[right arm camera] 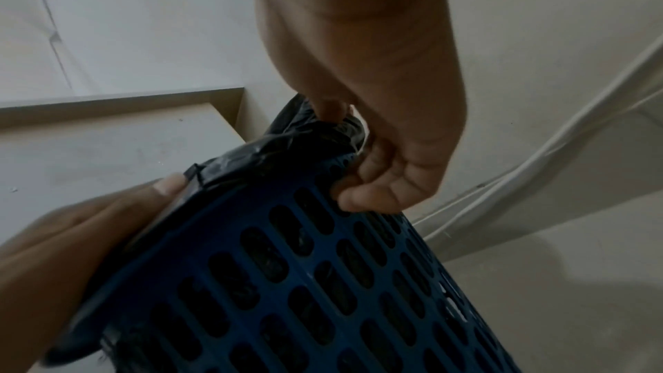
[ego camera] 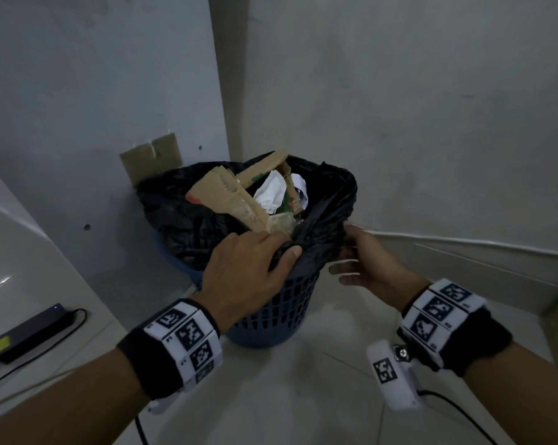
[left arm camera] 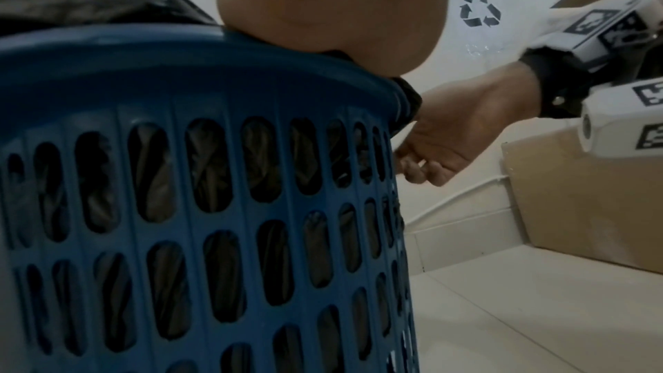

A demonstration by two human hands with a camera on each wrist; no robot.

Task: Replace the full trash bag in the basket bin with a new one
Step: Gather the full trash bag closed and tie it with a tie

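A blue slotted basket bin (ego camera: 271,316) stands on the floor in a wall corner. It is lined with a black trash bag (ego camera: 181,213) stuffed with cardboard and crumpled white paper (ego camera: 271,191). My left hand (ego camera: 284,248) grips the bag's near edge at the rim, thumb on the plastic. My right hand (ego camera: 343,248) pinches the bag's right edge just outside the rim. In the right wrist view, the right hand's fingers (right arm camera: 373,194) curl against the bin (right arm camera: 323,280) under the bunched bag (right arm camera: 287,146). The left wrist view shows the bin wall (left arm camera: 215,209) close up.
A flat cardboard piece (ego camera: 152,159) leans on the wall behind the bin. A black power adapter (ego camera: 30,332) with its cable lies on the floor at left. A cardboard box (left arm camera: 592,194) stands to the right. A white cable (ego camera: 464,242) runs along the skirting.
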